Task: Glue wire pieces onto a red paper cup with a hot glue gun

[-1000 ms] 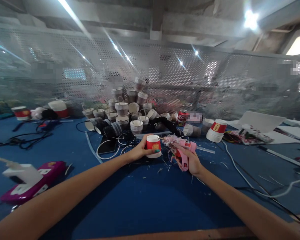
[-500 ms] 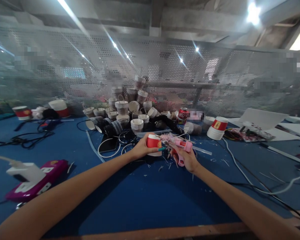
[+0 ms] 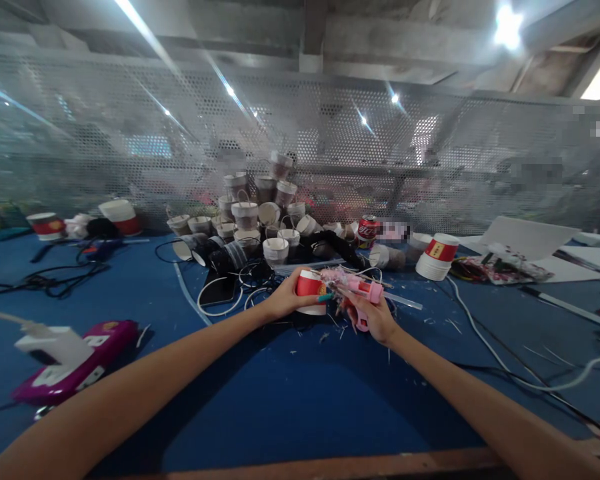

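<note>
My left hand [image 3: 284, 301] is wrapped round a small red and white paper cup [image 3: 309, 287], which stands upside down on the blue table [image 3: 290, 393]. My right hand [image 3: 375, 319] grips a pink glue gun [image 3: 361, 299], its nozzle pointing left against the side of the cup. Strands of dried glue hang about the gun's tip. Both hands meet at the table's middle, just in front of a heap of cups.
A pile of wrapped cups with handles [image 3: 260, 220] rises behind my hands, beside a red drink can [image 3: 366, 232] and stacked red cups [image 3: 434, 257]. Cables [image 3: 500, 370] run along the right. A magenta power strip with a white plug [image 3: 65, 360] lies left. Perforated mesh [image 3: 330, 147] closes the back.
The glue gun swung up and leftward until its nozzle reached the cup's side. My left hand kept the cup nearly still. In the last half second little moved.
</note>
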`<state>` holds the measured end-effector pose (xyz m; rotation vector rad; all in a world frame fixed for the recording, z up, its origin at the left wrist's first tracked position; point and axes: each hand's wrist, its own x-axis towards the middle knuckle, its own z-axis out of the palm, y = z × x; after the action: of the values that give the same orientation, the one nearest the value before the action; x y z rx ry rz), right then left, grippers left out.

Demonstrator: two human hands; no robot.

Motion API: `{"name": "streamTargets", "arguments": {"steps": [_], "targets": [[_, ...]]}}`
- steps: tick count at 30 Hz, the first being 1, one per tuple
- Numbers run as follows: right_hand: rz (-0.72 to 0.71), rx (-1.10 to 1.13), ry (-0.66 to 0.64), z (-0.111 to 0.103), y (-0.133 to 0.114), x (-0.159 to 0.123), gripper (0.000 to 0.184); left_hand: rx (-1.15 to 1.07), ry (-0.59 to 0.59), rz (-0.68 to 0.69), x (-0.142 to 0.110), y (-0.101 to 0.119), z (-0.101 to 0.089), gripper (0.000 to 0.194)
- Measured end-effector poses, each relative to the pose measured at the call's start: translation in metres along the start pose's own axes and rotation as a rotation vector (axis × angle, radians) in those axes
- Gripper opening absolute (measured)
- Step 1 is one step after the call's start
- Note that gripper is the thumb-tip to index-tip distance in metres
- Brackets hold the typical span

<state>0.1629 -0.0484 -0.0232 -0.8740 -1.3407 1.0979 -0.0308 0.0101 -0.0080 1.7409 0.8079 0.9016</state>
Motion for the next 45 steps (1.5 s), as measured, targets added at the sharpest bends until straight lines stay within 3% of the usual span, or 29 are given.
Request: {"name": "streamTargets", "arguments": {"steps": [27,33,41,45], "targets": [[0.041,-0.052,0.029,-0.003,-0.002,-0.002,0.038,-0.136,-0.066,-0.128,-0.003,0.009,0.0,0.051],[-0.003,-0.09,0.027,-0.003,0.0,-0.001,0.038,-0.133,-0.062,-0.141,-0.004,0.01,0.0,0.05],[-0.188,-0.312,0.09,-0.011,-0.003,-0.003,0.023,-0.155,-0.052,-0.121,-0.002,0.004,0.0,0.05],[-0.235,-0.352,0.002,-0.013,-0.004,-0.006,0.025,-0.179,-0.061,-0.119,-0.002,0.002,0.0,0.052]]}}
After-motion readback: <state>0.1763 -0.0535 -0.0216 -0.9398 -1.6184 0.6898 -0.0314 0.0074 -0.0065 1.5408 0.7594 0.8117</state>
